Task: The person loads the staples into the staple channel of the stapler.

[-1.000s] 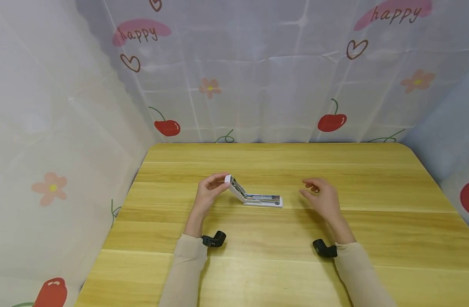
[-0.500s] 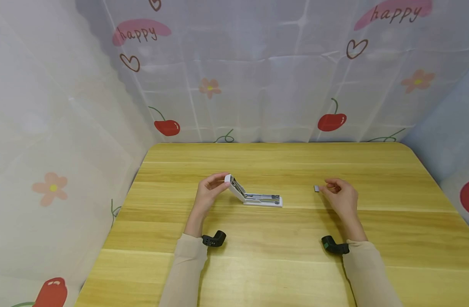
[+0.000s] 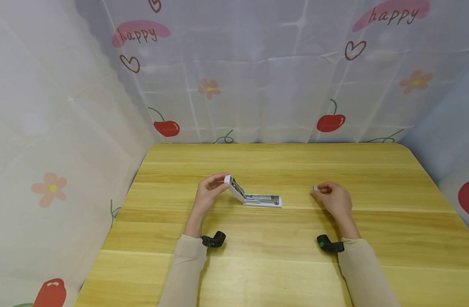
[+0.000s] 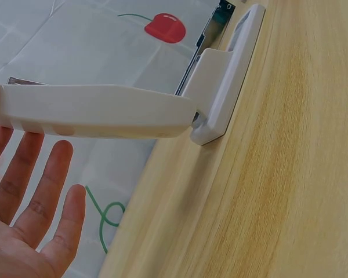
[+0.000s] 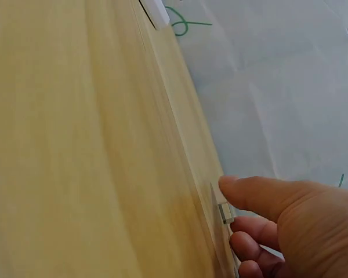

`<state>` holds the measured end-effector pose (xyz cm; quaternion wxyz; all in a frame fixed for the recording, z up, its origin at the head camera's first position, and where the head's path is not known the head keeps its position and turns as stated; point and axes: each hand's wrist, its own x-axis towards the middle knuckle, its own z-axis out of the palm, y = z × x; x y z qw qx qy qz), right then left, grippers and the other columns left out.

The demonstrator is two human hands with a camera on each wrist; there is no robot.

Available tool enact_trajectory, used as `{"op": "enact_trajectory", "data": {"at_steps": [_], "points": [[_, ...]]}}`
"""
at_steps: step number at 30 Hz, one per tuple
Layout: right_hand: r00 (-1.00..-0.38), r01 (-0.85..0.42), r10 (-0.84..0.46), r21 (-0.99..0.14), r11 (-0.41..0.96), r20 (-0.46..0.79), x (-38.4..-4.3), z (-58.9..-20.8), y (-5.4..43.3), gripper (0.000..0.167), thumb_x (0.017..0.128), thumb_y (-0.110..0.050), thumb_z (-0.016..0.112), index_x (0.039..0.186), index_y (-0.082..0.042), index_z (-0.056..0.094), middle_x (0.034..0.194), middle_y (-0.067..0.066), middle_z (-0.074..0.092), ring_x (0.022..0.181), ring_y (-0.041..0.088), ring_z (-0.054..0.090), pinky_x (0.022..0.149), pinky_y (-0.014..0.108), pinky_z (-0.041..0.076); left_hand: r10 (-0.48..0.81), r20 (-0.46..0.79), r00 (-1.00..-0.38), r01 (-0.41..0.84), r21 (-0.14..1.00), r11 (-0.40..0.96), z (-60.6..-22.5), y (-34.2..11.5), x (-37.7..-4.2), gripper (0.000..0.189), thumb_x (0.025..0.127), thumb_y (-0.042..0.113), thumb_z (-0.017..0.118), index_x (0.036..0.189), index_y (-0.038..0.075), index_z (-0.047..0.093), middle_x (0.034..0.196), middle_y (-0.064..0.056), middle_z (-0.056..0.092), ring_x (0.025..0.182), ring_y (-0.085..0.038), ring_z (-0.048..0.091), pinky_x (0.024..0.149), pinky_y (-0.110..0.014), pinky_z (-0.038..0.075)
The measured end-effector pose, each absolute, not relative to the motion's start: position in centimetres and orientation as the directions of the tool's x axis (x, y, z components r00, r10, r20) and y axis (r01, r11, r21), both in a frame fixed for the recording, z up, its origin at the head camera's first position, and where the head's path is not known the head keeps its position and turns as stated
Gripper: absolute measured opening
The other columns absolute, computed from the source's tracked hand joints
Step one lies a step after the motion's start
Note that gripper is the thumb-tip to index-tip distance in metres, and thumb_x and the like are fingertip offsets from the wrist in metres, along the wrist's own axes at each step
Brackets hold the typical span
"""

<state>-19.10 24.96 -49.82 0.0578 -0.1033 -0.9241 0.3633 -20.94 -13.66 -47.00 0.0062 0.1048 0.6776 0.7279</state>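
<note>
A white stapler (image 3: 262, 204) stands on the table, its top arm swung up and the metal staple channel (image 3: 261, 197) showing. My left hand (image 3: 209, 194) holds the raised end of that arm (image 4: 93, 110) between thumb and fingers; in the left wrist view the lower fingers spread out below it. Off to the right, my right hand (image 3: 335, 202) has thumb and curled fingers about a small grey strip (image 3: 315, 188), which looks like a short block of staples. In the right wrist view this strip (image 5: 225, 213) sits low at the table surface, between thumb and forefinger.
The wooden table (image 3: 257, 238) reaches back to a pale curtain (image 3: 257, 85) printed with cherries and flowers. Black wrist cameras sit on both forearms, the left camera (image 3: 214, 239) and the right camera (image 3: 329, 244).
My right hand first drew right, uncovering the grey strip, then came back left and closed its fingertips about it. The left hand and the stapler have stayed in place.
</note>
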Motion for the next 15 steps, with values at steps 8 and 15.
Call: {"op": "enact_trajectory", "data": {"at_steps": [8, 15], "points": [[-0.967, 0.143, 0.243, -0.641, 0.755, 0.071, -19.34, -50.21, 24.82, 0.031, 0.089, -0.029, 0.071, 0.105, -0.003, 0.07, 0.094, 0.016, 0.069, 0.081, 0.029, 0.062, 0.061, 0.028, 0.04, 0.158, 0.158, -0.975, 0.147, 0.986, -0.08, -46.93, -13.63, -20.9, 0.035, 0.089, 0.003, 0.068, 0.122, -0.008, 0.062, 0.111, 0.006, 0.066, 0.098, -0.01, 0.063, 0.085, -0.021, 0.053], [-0.966, 0.107, 0.232, -0.633, 0.767, 0.118, -19.28, -50.46, 24.84, 0.024, 0.09, -0.024, 0.07, 0.1, -0.002, 0.072, 0.091, 0.016, 0.07, 0.078, 0.029, 0.064, 0.058, 0.027, 0.041, 0.152, 0.144, -0.978, 0.133, 0.988, -0.077, -46.94, -13.62, -20.88, 0.035, 0.09, 0.003, 0.068, 0.123, -0.008, 0.062, 0.11, 0.006, 0.066, 0.098, -0.01, 0.063, 0.086, -0.021, 0.053]]}}
